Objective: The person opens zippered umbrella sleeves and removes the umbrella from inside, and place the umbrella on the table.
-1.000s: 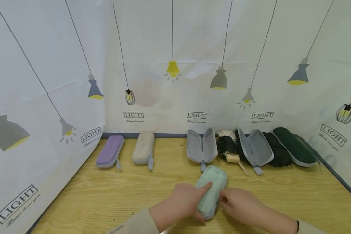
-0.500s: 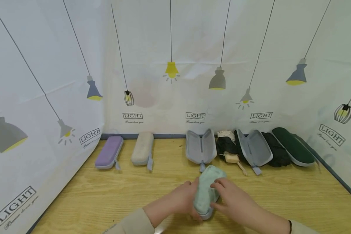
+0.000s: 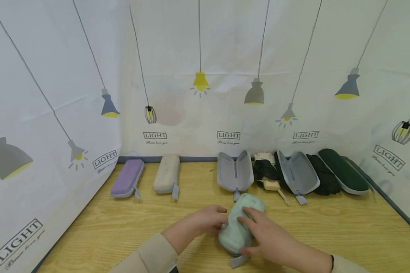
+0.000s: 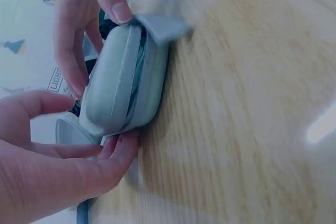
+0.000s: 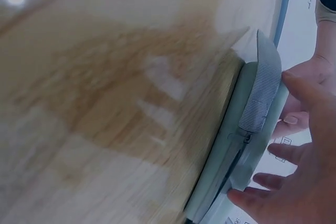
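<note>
A mint-green zip case (image 3: 236,235) lies on the table in front of me, lid up, one end towards me. Its grey pull tab (image 5: 261,95) sticks out at the near end, and in the left wrist view a dark gap (image 4: 140,56) runs along the seam. My right hand (image 3: 268,235) holds the case from the right, thumb at the near end by the tab, fingers spread across the lid. On the left side, my left hand (image 3: 206,222) touches the case with loosely bent fingers; some fingertips are hidden low against it.
Along the back stand a purple case (image 3: 128,177), a beige case (image 3: 167,174), two spread-apart cases with grey insides (image 3: 235,172) (image 3: 298,172), a black folding umbrella with beige handle (image 3: 271,184), a black cloth bundle (image 3: 324,176) and a dark green case (image 3: 345,170).
The case has turned so its pull tab now points towards me. My right hand has come from its right side onto the lid, and my left thumb has left the top.
</note>
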Motion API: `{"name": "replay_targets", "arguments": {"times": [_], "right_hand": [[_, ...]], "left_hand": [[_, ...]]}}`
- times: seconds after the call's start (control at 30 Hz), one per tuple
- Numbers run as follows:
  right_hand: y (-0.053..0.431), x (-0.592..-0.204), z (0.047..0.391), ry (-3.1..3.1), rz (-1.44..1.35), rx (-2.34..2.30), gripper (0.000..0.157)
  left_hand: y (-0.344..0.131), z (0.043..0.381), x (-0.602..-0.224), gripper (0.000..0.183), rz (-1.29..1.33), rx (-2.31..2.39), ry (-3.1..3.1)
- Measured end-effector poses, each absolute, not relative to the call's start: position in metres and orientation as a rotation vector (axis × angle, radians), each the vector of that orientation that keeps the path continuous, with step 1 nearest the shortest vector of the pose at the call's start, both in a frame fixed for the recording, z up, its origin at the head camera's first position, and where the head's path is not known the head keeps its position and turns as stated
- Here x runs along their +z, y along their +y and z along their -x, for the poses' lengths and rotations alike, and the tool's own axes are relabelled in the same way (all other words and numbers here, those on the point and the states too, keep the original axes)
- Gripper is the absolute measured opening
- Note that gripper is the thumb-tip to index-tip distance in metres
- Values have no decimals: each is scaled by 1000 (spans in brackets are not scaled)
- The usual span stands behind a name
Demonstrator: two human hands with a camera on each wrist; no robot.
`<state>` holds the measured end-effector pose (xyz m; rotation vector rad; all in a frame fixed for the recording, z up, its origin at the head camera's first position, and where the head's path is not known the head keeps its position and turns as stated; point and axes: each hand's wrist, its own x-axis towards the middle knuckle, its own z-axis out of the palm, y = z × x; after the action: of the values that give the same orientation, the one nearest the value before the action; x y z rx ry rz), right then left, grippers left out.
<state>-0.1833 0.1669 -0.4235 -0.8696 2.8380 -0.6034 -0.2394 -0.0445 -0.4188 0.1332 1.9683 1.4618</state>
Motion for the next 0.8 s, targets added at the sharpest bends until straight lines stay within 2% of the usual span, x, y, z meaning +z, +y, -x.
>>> {"name": "replay_targets", "arguments": {"times": [0.27,0.5,0.8], "right_hand": [[172,-425,185,2703,930,-700,90],[180,-425,183,2642,1012,-851,79],[192,-425,182,2646,1041,-878,68]], "left_hand": [[-36,236,-427,36,-37,1643,1882],[-29,234,-422,45,-61,1668,1868],[-25,240,-421,44,-68,1615,1920]]}}
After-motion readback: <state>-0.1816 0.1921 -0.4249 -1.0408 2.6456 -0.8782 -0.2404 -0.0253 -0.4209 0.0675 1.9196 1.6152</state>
